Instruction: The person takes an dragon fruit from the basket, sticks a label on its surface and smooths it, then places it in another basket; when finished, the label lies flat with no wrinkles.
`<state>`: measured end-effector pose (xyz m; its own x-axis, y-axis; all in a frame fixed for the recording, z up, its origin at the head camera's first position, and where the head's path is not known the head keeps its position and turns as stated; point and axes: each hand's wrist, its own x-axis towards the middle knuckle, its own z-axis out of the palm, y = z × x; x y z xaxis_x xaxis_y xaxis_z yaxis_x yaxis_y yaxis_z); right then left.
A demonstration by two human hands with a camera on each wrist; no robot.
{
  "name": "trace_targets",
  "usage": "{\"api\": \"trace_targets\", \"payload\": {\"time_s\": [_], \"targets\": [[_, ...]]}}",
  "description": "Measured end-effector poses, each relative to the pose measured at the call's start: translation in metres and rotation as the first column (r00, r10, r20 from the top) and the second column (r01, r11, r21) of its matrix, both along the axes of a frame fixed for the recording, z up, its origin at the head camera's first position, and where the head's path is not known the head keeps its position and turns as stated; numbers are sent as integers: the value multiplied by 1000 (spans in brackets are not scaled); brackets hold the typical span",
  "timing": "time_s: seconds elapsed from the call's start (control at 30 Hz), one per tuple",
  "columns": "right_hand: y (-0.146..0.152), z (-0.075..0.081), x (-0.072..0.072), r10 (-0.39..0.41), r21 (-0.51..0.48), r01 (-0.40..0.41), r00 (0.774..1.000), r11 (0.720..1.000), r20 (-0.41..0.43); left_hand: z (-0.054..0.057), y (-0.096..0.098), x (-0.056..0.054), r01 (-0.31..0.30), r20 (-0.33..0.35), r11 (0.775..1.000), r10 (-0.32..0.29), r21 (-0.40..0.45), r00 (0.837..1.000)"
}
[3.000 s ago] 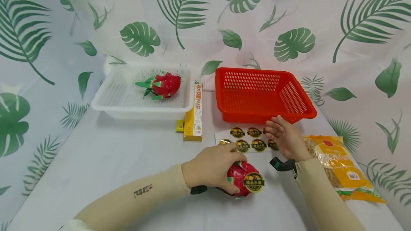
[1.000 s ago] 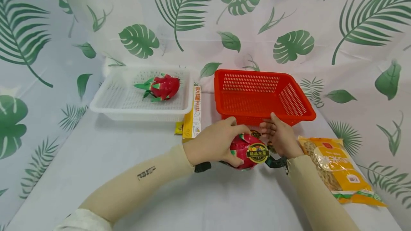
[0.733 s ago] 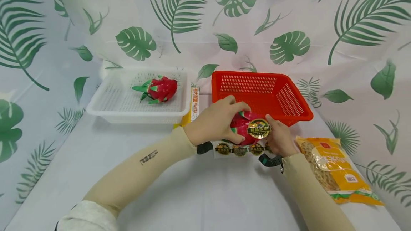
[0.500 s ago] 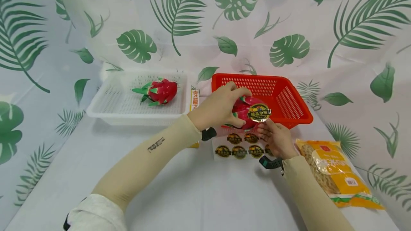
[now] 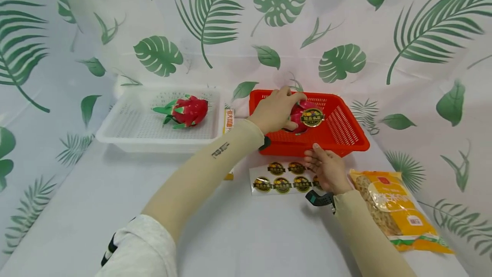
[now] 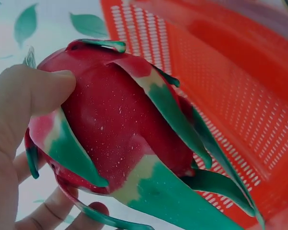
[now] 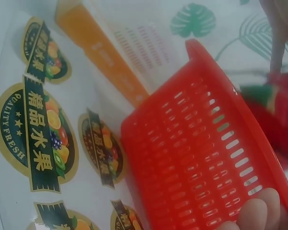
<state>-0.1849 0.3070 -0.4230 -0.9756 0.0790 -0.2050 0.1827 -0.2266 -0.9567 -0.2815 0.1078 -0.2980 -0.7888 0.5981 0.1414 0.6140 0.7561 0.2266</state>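
My left hand [image 5: 277,109] grips a dragon fruit [image 5: 297,119] over the inside of the red basket [image 5: 265,146]. A gold-and-black fruit sticker [image 5: 312,117] is on the fruit's right side. In the left wrist view, the thumb lies on the red skin [image 6: 110,120] and the green leaf tips point toward the basket. My right hand [image 5: 327,168] is at the basket's front wall with loosely curled fingers. The right wrist view shows its fingertips [image 7: 259,211] at that wall. Just left of it lies a sheet of matching stickers [image 5: 269,193].
A white basket [image 5: 153,145] at the back left holds another dragon fruit [image 5: 191,111]. Between the baskets stands a pasta box [image 5: 229,119], partly covered by the left arm. To the right lies an orange-and-yellow food bag [image 5: 399,208].
My left hand has carried the stickered dragon fruit up from the near table, past the sticker sheet, into the red basket's space. My right hand has stayed near the basket's front.
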Motion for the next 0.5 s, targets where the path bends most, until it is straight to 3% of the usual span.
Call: {"api": "trace_targets", "payload": {"time_s": [0.2, 0.5], "targets": [[-3, 1, -2, -16, 6, 15, 999, 1000, 30, -5, 20, -19, -13, 31, 999, 14, -47, 999], [-1, 1, 1, -62, 40, 61, 997, 997, 43, -20, 45, -37, -74, 168, 996, 81, -44, 982]]}}
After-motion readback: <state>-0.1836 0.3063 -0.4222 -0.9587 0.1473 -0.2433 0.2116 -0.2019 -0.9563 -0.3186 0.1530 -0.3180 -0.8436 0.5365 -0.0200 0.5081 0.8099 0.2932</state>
